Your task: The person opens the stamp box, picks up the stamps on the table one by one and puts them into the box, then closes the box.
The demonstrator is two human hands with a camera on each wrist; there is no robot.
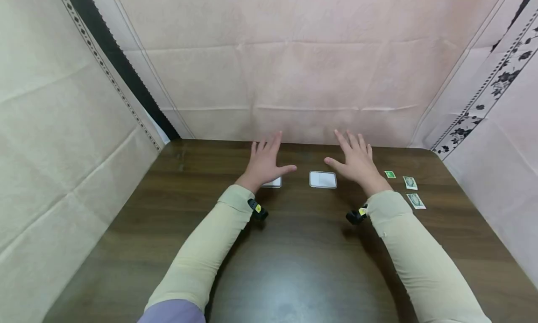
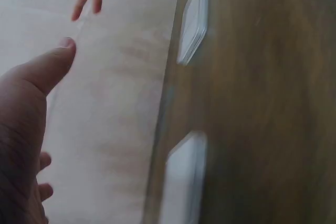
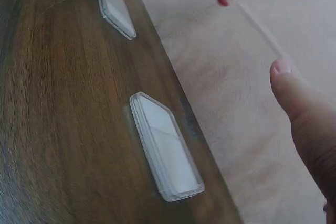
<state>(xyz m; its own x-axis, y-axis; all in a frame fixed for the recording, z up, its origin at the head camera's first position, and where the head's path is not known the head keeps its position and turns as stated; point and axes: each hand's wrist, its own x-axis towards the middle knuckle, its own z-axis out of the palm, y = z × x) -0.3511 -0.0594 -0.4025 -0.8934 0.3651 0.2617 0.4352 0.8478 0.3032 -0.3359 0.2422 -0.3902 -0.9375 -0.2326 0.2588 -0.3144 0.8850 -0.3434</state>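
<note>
Both hands are held out over the far part of the table with fingers spread, and neither holds anything. My left hand (image 1: 264,163) hovers above a flat clear-edged case with a white face (image 1: 273,183), hiding most of it in the head view. A second such case (image 1: 322,179) lies flat between the hands, just left of my right hand (image 1: 356,162). In the right wrist view that nearer case (image 3: 165,148) shows transparent edges and a white inside. The left wrist view has both cases, the closer one (image 2: 184,182) blurred.
Right of the right hand lie a small green stamp-like piece (image 1: 390,174) and two pale green ones, one farther (image 1: 410,183) and one nearer (image 1: 416,201). Cloth walls (image 1: 294,80) enclose the brown wooden table (image 1: 286,267) at the back and both sides.
</note>
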